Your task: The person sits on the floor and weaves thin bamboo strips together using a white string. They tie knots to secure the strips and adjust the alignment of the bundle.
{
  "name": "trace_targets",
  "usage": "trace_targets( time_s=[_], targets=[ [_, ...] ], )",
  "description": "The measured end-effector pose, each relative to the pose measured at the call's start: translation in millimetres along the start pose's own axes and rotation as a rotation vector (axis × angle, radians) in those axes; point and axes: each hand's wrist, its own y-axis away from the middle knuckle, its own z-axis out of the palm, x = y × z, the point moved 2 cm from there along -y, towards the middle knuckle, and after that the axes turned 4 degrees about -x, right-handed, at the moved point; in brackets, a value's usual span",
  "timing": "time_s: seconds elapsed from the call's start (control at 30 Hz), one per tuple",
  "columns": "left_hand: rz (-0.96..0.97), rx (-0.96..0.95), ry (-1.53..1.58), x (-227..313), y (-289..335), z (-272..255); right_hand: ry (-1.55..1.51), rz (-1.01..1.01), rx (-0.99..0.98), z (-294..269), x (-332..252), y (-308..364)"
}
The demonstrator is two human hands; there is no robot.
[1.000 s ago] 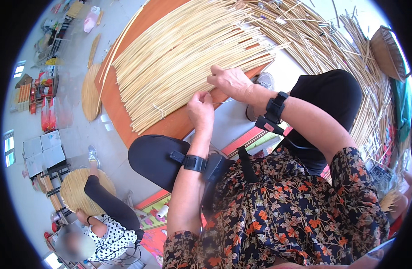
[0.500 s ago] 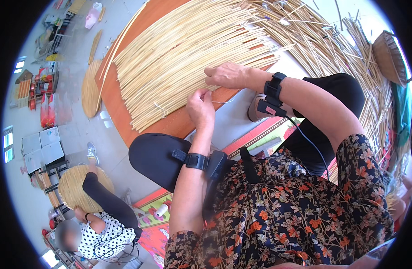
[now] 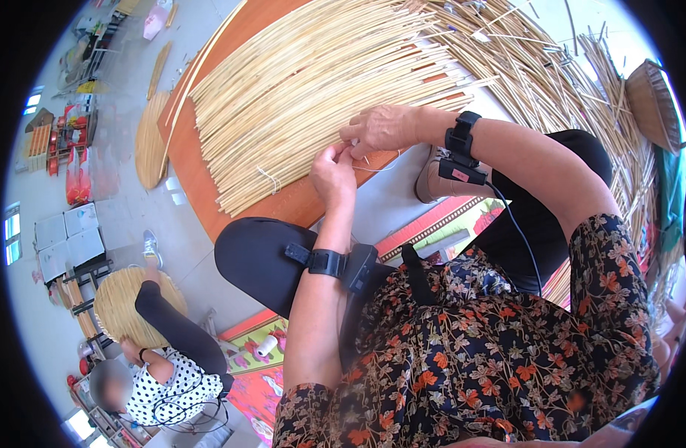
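Observation:
A broad mat of pale straight stalks (image 3: 283, 97) lies side by side across an orange-brown wooden board (image 3: 185, 175). At its near edge my left hand (image 3: 332, 178) is closed in a pinch, its fingertips on a thin white string (image 3: 379, 169) that loops away to the right. My right hand (image 3: 388, 128) is bent over the same edge, fingers pinched on the string right beside the left fingertips. The exact grip point is hidden by the fingers. Another short knotted white string (image 3: 267, 179) ties stalks at the mat's near left.
Loose stalks (image 3: 529, 71) are heaped at the far right beside a woven basket (image 3: 651, 104). A white thread spool (image 3: 267, 346) rests on a patterned mat at lower left. Another person (image 3: 171, 381) sits at left with a round straw mat (image 3: 134, 306). My knees flank the board.
My right hand has come in closer to the left, its fingertips now meeting the left fingertips at the string. The left hand has barely moved.

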Motion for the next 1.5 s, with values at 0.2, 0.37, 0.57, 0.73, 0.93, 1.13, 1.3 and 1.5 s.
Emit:
trace_targets(
  time_s=[0.2,0.37,0.57,0.73,0.93,1.13,1.3,1.5],
  targets=[
    [-0.042,-0.002,0.064,3,-1,6,-0.010,0.189,0.430,-6,-11,16],
    [0.055,0.029,0.058,-16,-5,5,-0.224,0.882,0.210,8,-59,2],
    [0.058,0.015,0.010,1,-2,5,-0.246,1.072,0.220,34,-72,-9],
    [0.134,0.061,-0.031,1,2,1,-0.271,1.087,0.059,27,-71,-7],
    [0.136,0.078,-0.070,9,4,0,-0.187,0.951,0.031,10,-80,9],
    [0.125,0.082,-0.090,10,6,-2,-0.361,1.039,0.331,20,-67,17],
    [0.141,0.101,-0.061,9,4,0,-0.461,0.951,0.583,29,-66,32],
    [0.140,0.082,-0.069,4,3,1,-0.833,1.102,0.789,28,-77,49]
  ],
)
